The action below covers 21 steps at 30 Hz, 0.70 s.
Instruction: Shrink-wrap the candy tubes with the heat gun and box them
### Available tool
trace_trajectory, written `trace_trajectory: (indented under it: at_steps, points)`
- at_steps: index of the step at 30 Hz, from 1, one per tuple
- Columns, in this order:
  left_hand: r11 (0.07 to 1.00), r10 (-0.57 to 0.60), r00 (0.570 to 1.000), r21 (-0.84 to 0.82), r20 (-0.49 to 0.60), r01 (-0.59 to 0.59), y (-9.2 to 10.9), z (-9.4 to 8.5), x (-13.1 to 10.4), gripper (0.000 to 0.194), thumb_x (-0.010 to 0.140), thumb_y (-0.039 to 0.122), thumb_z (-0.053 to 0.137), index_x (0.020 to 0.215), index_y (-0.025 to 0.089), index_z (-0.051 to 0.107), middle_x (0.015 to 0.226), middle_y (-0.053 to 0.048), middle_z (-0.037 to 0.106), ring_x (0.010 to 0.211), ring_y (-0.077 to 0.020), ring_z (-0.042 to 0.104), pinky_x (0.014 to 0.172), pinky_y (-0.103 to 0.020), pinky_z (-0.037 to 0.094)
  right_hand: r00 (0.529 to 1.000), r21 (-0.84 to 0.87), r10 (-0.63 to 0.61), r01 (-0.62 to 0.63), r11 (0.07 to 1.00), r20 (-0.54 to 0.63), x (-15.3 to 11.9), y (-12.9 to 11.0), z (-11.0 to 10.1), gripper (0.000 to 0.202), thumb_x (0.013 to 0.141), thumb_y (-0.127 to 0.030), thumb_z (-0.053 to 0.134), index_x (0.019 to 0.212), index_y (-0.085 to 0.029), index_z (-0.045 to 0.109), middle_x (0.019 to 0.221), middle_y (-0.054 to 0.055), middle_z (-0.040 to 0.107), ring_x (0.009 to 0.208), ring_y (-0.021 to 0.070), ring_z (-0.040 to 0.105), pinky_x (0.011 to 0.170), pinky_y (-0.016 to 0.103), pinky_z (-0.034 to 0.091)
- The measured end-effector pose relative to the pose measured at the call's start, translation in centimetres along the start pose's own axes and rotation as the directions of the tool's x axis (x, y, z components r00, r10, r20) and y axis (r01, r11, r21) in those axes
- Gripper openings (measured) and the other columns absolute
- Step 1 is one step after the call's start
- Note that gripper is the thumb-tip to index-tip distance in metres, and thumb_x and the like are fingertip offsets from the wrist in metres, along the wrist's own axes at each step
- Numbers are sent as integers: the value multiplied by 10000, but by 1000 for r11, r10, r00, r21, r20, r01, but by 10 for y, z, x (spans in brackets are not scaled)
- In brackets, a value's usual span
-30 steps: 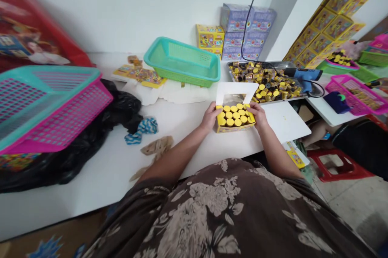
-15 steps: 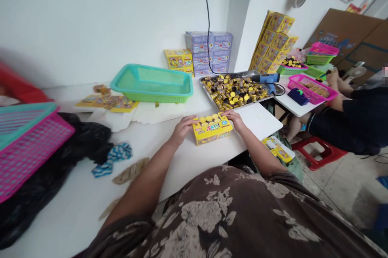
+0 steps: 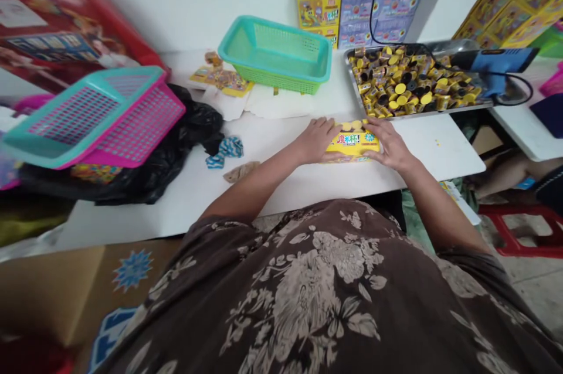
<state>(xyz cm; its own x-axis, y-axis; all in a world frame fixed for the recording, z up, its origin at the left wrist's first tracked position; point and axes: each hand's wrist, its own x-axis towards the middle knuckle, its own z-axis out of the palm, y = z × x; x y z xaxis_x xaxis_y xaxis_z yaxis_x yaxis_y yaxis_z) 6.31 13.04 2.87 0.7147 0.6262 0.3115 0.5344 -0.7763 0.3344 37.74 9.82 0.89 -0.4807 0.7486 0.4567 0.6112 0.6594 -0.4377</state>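
A yellow printed box [image 3: 352, 145] rests on the white table [image 3: 281, 186] in front of me, with several yellow round lids showing along its top. My left hand [image 3: 317, 138] lies over the box's left end and hides part of it. Around its right end is my right hand [image 3: 387, 142], with fingers at the top edge and the thumb against the front. Behind the box to the right, a metal tray [image 3: 422, 115] holds a heap of small yellow-lidded and black-lidded cups [image 3: 407, 84].
Behind is a green basket [image 3: 281, 57]; yellow boxes [image 3: 319, 7] and purple boxes [image 3: 378, 2] stand by the wall. At left are stacked baskets [image 3: 132, 122] and a black bag [image 3: 193, 122]. A blue tool [image 3: 504, 60] lies right. Another person's leg shows [image 3: 505, 174].
The view has swung left and down. My left hand now covers the box's left end, and my right hand has wrapped further round the right end.
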Motion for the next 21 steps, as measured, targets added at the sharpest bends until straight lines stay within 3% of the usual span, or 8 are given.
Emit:
trace_trajectory:
  at_steps: [4, 15, 21]
  points:
    - [1000, 7, 1000, -1, 26, -7, -3, -8, 3, 871, 880, 809, 674, 1457, 157, 635, 1363, -231, 668, 1264, -415, 599, 1143, -554, 412, 998, -26, -48, 48, 999, -33, 3, -2, 3, 895, 923, -883, 562, 1565, -260, 592, 1559, 183, 629, 1506, 423, 533, 1267, 692, 403]
    - [986, 29, 998, 164, 49, -37, 1, -11, 1, 776, 984, 720, 611, 1525, 164, 605, 1336, -220, 690, 1197, -363, 639, 1045, -471, 481, 990, -82, -127, 122, 989, -66, 1, 10, 14, 715, 1006, -741, 577, 1535, -262, 612, 1478, 183, 684, 1442, 409, 603, 1222, 675, 476]
    - [985, 1, 999, 172, 43, -8, 4, -9, -1, 880, 986, 841, 471, 1582, 202, 576, 1362, -211, 693, 1216, -369, 633, 1050, -510, 494, 983, -97, -170, 164, 982, -65, 4, 4, 5, 641, 1056, -649, 554, 1544, -240, 629, 1430, 188, 706, 1376, 390, 640, 1158, 627, 534]
